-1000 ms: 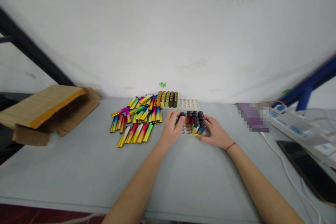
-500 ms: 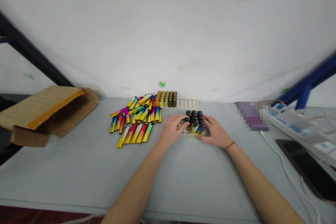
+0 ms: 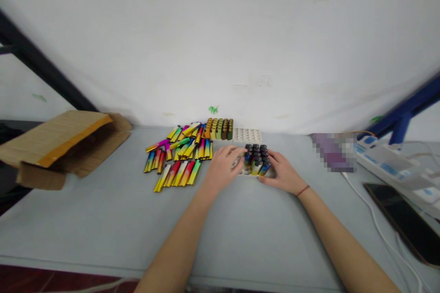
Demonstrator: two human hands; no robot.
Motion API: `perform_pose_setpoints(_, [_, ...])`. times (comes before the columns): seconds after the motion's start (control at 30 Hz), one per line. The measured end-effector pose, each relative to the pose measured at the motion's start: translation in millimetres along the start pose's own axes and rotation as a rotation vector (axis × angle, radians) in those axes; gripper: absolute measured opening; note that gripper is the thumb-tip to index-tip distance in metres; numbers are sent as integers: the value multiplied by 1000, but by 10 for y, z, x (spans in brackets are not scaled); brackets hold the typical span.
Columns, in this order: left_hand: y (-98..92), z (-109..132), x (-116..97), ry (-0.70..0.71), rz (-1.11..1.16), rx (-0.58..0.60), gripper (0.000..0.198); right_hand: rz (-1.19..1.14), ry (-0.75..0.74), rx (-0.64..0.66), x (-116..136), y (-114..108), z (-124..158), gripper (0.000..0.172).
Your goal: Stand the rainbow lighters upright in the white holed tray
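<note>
A small white tray (image 3: 245, 171) on the grey table (image 3: 103, 229) holds several upright rainbow lighters (image 3: 257, 159) with black caps. My right hand (image 3: 283, 172) rests against the tray's right side, fingers curled around it. My left hand (image 3: 222, 166) is at the tray's left side, its fingers pinched on a lighter there. A pile of loose rainbow lighters (image 3: 178, 158) lies flat just left of my left hand.
Behind the pile stands a row of yellow-green lighters (image 3: 220, 129) in a tray, next to an empty white tray (image 3: 247, 135). A torn cardboard box (image 3: 58, 144) lies at the left. A power strip (image 3: 392, 165), cables and a dark phone (image 3: 405, 222) sit at the right.
My left hand has moved from above the tray's left columns down to its left edge with a lighter. The right hand has stayed against the tray.
</note>
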State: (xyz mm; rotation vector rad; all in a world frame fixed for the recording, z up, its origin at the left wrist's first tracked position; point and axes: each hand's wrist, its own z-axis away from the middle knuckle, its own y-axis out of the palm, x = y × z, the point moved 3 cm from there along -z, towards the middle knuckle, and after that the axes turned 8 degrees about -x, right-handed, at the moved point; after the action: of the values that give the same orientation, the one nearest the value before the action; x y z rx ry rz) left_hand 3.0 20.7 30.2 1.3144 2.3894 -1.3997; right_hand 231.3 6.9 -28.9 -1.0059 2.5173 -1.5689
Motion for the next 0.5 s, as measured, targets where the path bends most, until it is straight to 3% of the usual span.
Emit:
perform_pose_setpoints(0.1, [-203,-44,105,-112,-65,-52,27,-6,4,6,-4,2,-1,65])
perform_pose_setpoints(0.2, [-521,-7,334,-308,-191,-118,27,-8,-7,19,8,-5,-8,62])
perform_pose_setpoints(0.37, [-1116,374,786,-609,-510,-121,30,12,-4,13,12,-13,-13,64])
perform_pose_setpoints(0.43, [-1252,551,875,-710,-561,-91,31,7,-4,13,6,-9,-10,64])
perform_pose_setpoints(0.5, [-1269,652,848,-712,-557,-54,30,4,-2,14,-3,-1,-7,64])
